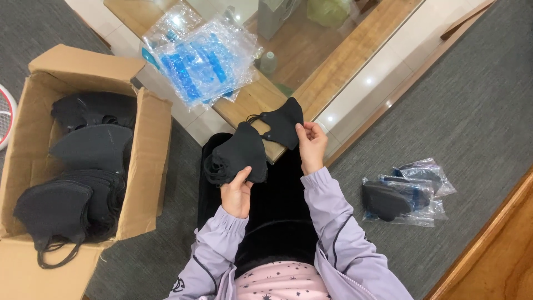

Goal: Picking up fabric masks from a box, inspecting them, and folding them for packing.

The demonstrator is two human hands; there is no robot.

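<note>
While I watch from the head camera, my left hand at lower centre of the frame is clenched around a stack of black masks, and my right hand, just beside and slightly higher, pinches a single black mask by its lower edge. That single mask lies up and left of the right hand, its long axis tilted toward upper right, nearly touching the stack. Farther off, the clear blue-printed bags rest on the wooden table at upper centre.
</note>
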